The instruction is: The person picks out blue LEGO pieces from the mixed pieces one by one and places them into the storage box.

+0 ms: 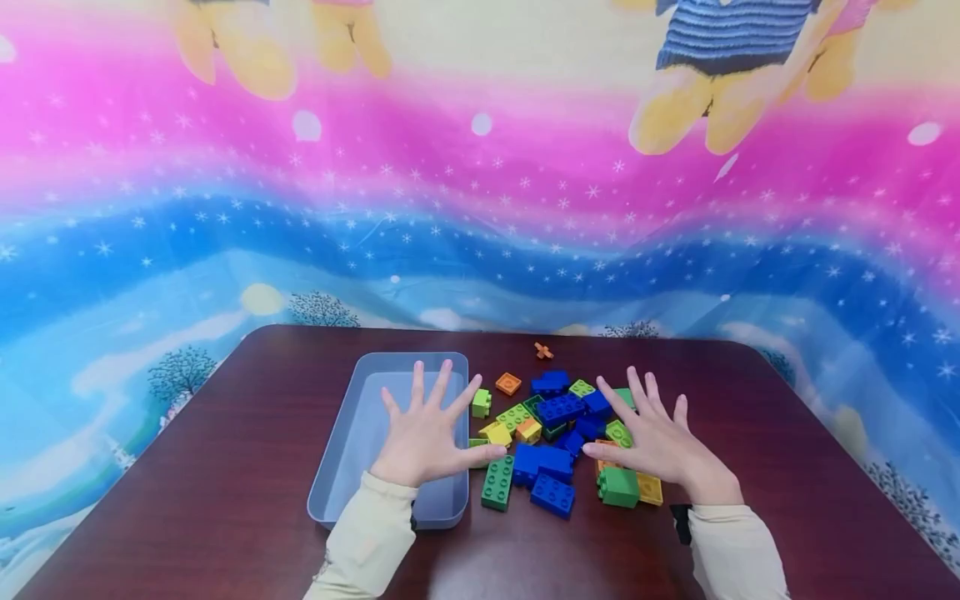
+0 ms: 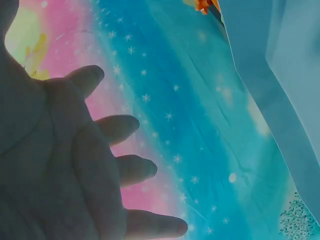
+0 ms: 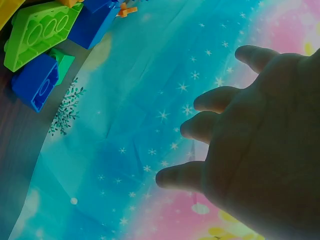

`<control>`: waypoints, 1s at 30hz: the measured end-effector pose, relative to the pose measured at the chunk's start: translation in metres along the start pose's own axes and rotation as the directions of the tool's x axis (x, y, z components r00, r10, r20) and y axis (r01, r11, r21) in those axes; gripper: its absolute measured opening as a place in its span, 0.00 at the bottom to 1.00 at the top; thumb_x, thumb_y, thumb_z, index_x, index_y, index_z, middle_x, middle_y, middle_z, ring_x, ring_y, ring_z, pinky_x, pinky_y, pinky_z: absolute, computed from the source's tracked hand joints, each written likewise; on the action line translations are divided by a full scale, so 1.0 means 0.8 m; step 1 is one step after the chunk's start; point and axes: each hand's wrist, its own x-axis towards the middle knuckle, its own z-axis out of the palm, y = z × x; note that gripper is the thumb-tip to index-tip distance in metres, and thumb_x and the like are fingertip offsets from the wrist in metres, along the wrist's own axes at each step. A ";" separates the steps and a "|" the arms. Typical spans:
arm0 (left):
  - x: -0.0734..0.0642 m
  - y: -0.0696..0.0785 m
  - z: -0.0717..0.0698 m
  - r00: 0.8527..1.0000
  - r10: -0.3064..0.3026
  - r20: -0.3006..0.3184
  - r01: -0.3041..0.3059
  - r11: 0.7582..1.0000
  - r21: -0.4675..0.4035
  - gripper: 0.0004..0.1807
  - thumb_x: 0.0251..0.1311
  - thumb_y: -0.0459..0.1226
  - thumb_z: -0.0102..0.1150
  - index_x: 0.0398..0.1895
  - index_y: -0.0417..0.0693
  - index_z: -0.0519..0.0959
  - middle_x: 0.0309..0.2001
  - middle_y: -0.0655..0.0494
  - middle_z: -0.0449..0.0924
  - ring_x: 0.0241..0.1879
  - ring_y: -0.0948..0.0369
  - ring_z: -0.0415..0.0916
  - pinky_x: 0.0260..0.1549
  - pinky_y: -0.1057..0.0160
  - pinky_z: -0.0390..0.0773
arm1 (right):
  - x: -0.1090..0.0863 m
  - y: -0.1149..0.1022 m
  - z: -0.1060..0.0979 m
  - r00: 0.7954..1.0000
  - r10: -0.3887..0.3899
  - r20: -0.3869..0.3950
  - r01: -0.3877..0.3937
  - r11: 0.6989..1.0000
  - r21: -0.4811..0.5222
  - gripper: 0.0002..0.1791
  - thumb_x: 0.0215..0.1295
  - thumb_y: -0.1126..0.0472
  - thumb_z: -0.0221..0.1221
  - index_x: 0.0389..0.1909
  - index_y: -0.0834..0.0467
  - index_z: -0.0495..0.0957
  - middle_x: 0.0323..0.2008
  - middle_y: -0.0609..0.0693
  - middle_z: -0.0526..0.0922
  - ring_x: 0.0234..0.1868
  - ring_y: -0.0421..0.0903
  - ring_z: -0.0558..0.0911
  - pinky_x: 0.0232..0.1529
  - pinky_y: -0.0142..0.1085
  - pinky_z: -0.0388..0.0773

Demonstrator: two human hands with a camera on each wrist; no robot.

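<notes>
With fingers spread wide, my left hand [image 1: 423,433] hovers over the right part of a grey-blue plastic bin [image 1: 330,467] and holds nothing. My right hand [image 1: 663,446], its fingers also spread, is above the right side of a loose pile of toy building blocks. In that pile are a blue block [image 1: 552,495], a dark green block [image 1: 497,482], a lime block [image 1: 514,417] and a green block [image 1: 618,487]. Both palms show in the wrist views, the left palm [image 2: 60,150] and the right palm [image 3: 265,135], with nothing in them.
Behind the pile lie a small orange square piece [image 1: 507,383] and an orange cross-shaped piece [image 1: 543,351]. Everything stands on a dark brown table [image 1: 225,467]. A colourful printed cloth [image 1: 480,183] hangs beyond its far edge.
</notes>
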 end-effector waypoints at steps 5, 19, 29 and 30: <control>-0.001 -0.033 -0.016 0.996 -0.060 -0.073 0.063 0.997 0.051 0.48 0.46 0.66 0.50 0.68 0.55 0.52 0.65 0.39 0.51 0.62 0.37 0.45 0.47 0.31 0.49 | -0.001 0.001 -0.003 1.000 0.016 0.019 -0.017 0.998 0.057 0.47 0.54 0.35 0.51 0.69 0.52 0.44 0.66 0.66 0.37 0.64 0.67 0.35 0.50 0.66 0.27; -0.057 -0.153 -0.036 0.935 -0.304 0.183 0.312 0.950 -0.016 0.18 0.46 0.42 0.65 0.16 0.42 0.67 0.15 0.53 0.64 0.16 0.59 0.65 0.18 0.55 0.68 | 0.005 -0.002 -0.013 0.999 -0.013 0.045 0.012 1.000 0.001 0.31 0.59 0.50 0.56 0.58 0.66 0.65 0.54 0.64 0.69 0.53 0.62 0.68 0.47 0.53 0.67; -0.061 -0.154 -0.010 0.930 -0.263 0.256 0.297 0.949 -0.106 0.09 0.39 0.23 0.56 0.16 0.40 0.67 0.12 0.51 0.66 0.08 0.60 0.65 0.11 0.63 0.64 | 0.007 -0.030 0.016 0.996 0.017 0.082 -0.018 1.000 0.003 0.13 0.54 0.55 0.61 0.32 0.61 0.77 0.21 0.46 0.73 0.20 0.40 0.71 0.24 0.34 0.71; -0.061 -0.153 -0.009 0.930 -0.261 0.260 0.295 0.950 -0.102 0.09 0.38 0.22 0.56 0.16 0.40 0.67 0.11 0.51 0.66 0.08 0.60 0.65 0.10 0.63 0.64 | 0.007 -0.034 0.020 0.996 0.016 0.088 -0.016 1.000 0.000 0.11 0.53 0.55 0.62 0.26 0.59 0.76 0.16 0.43 0.69 0.17 0.38 0.67 0.21 0.32 0.67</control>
